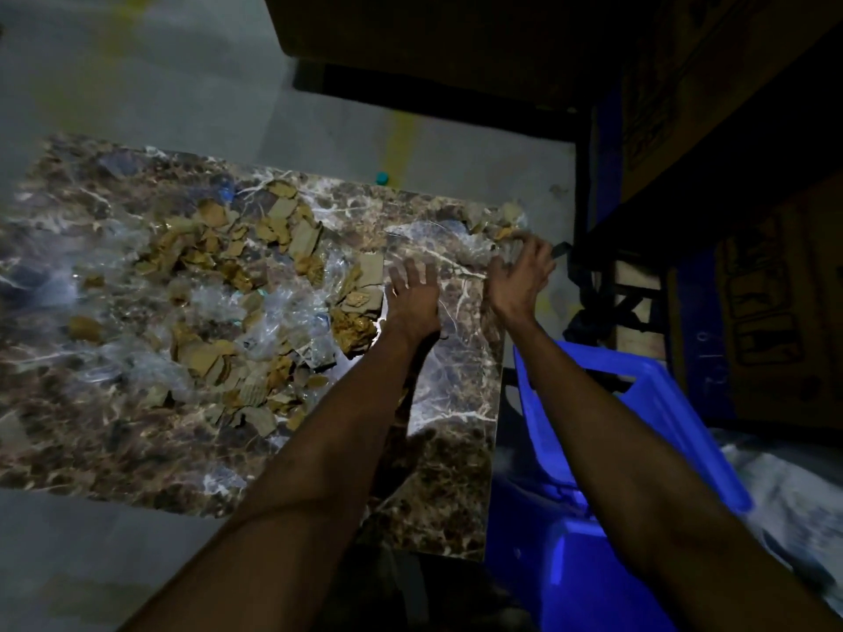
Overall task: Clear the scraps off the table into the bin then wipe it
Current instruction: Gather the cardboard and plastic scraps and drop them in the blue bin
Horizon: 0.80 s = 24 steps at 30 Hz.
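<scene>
A brown marble-patterned table (pixel 447 449) carries a wide heap of cardboard scraps and clear plastic film (pixel 237 285) over its middle and left. A smaller clump of scraps and film (pixel 497 225) lies at the far right corner. My right hand (pixel 520 271) is at that clump with curled fingers; the blur hides whether it holds any. My left hand (pixel 413 294) lies flat on the table with fingers spread, beside the right edge of the big heap. A blue plastic bin (pixel 647 403) stands on the floor just right of the table, under my right forearm.
Cardboard boxes (pixel 752 275) and a blue rack upright (pixel 606 166) stand at the right. A dark box (pixel 433 34) hangs over the far side. A small teal cap (pixel 382 177) lies on the grey floor behind the table. White crumpled material (pixel 784 494) lies right of the bin.
</scene>
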{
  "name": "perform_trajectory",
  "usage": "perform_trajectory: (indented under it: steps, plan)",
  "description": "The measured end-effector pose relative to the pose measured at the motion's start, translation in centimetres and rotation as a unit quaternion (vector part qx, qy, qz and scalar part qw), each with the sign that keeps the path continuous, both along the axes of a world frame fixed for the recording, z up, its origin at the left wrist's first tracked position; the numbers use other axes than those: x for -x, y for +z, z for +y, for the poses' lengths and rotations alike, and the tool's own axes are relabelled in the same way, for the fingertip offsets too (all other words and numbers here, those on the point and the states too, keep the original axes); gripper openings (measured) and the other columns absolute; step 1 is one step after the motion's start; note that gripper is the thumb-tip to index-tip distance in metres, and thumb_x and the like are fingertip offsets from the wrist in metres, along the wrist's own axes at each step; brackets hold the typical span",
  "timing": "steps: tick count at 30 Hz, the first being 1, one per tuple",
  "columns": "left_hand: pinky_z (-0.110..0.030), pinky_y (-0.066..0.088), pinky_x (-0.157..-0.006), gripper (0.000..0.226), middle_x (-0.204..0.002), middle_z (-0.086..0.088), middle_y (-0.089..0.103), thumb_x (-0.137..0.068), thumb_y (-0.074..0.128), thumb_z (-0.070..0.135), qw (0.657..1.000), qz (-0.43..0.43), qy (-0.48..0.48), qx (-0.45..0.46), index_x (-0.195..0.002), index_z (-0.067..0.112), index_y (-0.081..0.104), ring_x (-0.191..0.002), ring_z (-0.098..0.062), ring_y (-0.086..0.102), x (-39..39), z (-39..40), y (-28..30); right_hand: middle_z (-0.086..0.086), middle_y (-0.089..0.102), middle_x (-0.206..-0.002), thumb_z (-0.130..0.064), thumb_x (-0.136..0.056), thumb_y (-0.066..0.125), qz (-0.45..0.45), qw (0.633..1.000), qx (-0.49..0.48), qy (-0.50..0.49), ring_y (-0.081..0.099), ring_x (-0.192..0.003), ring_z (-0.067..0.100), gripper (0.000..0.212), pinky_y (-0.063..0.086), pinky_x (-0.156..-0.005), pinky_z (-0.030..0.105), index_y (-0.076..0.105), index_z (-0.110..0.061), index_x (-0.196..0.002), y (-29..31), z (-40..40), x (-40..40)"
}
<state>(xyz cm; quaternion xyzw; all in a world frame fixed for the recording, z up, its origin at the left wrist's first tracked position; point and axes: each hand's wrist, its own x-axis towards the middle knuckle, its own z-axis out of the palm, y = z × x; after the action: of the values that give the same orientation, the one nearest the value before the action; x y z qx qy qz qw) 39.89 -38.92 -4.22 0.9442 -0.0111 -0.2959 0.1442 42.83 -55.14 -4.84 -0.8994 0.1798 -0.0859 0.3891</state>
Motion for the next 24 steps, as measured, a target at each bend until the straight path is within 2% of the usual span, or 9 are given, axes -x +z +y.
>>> perform_trajectory:
  steps: [2,5,7,9,12,17,21,24]
  plan:
    - [-0.068,0.002,-0.121,0.137,-0.165,-0.030,-0.021,-0.076,0.091,0.041,0.999,0.040,0.009,-0.001,-0.163,0.011,-0.010,-0.149,-0.060,-0.018,-0.9,-0.5,-0.5,0.019,0.039,-0.150,-0.022,-0.092,0.066,0.014,1.000,0.018,0.021,0.035,-0.140,0.041,0.058,0.032,-0.110,0.047,0.049,-0.009,-0.146,-1.1,-1.2,-1.8]
    - [-0.071,0.006,-0.121,0.140,-0.164,-0.032,-0.022,-0.073,0.092,0.044,0.998,0.060,0.000,-0.010,-0.163,0.011,-0.010,-0.149,-0.061,-0.015,-1.6,-0.6,-0.9,0.024,0.015,-0.168,-0.033,-0.097,0.064,0.075,0.993,0.001,0.094,0.014,-0.156,0.042,0.078,0.021,-0.122,0.045,0.027,-0.011,-0.162,-3.0,-1.9,-3.5]
    - [-0.071,0.008,-0.121,0.141,-0.164,-0.033,-0.021,-0.073,0.091,0.047,0.997,0.067,-0.011,-0.022,-0.163,0.010,-0.011,-0.149,-0.061,-0.014,-1.8,-0.7,-0.8,0.026,0.004,-0.170,-0.043,-0.096,0.055,0.089,0.986,-0.020,0.137,0.005,-0.159,0.040,0.084,0.016,-0.125,0.041,0.018,-0.010,-0.164,-3.9,-1.5,-3.7]
    - [-0.071,0.008,-0.121,0.142,-0.163,-0.034,-0.022,-0.074,0.090,0.048,0.997,0.072,-0.018,-0.030,-0.162,0.009,-0.013,-0.148,-0.062,-0.014,-1.9,-0.8,-0.9,0.022,0.001,-0.171,-0.044,-0.096,0.050,0.079,0.985,-0.021,0.151,0.004,-0.160,0.037,0.083,0.017,-0.127,0.045,0.017,-0.011,-0.165,-4.3,-0.6,-3.7]
    - [-0.072,0.008,-0.120,0.142,-0.162,-0.035,-0.026,-0.074,0.089,0.049,0.997,0.071,-0.024,-0.025,-0.162,0.009,-0.015,-0.147,-0.063,-0.015,-2.0,-0.6,-1.2,0.015,0.005,-0.173,-0.036,-0.101,0.053,0.086,0.985,-0.012,0.151,0.010,-0.159,0.032,0.075,0.020,-0.123,0.056,0.018,-0.017,-0.165,-4.4,1.0,-3.3]
    - [-0.072,0.007,-0.121,0.144,-0.161,-0.036,-0.027,-0.071,0.091,0.050,0.996,0.077,-0.021,-0.037,-0.162,0.007,-0.012,-0.147,-0.064,-0.014,-2.3,-0.9,-1.3,0.020,0.023,-0.167,-0.022,-0.104,0.045,0.043,0.978,-0.033,0.203,0.023,-0.155,0.033,0.062,0.029,-0.122,0.056,0.029,-0.010,-0.162,-4.2,3.2,-3.0]
    - [-0.070,0.006,-0.120,0.141,-0.161,-0.035,-0.028,-0.072,0.091,0.047,0.996,0.082,-0.016,-0.030,-0.162,0.008,-0.010,-0.148,-0.063,-0.016,-2.5,-0.9,-1.4,0.021,0.039,-0.158,-0.020,-0.101,0.044,0.038,0.972,-0.044,0.228,0.039,-0.146,0.034,0.055,0.033,-0.117,0.036,0.044,-0.007,-0.155,-3.6,4.4,-2.9]
    - [-0.071,0.006,-0.120,0.139,-0.161,-0.034,-0.028,-0.073,0.090,0.050,0.997,0.069,-0.022,-0.019,-0.162,0.009,-0.009,-0.147,-0.063,-0.017,-2.3,-0.7,-1.7,0.020,0.050,-0.148,-0.017,-0.098,0.049,0.016,0.968,-0.079,0.237,0.048,-0.135,0.023,0.050,0.035,-0.109,0.017,0.054,-0.005,-0.146,-3.1,4.3,-2.9]
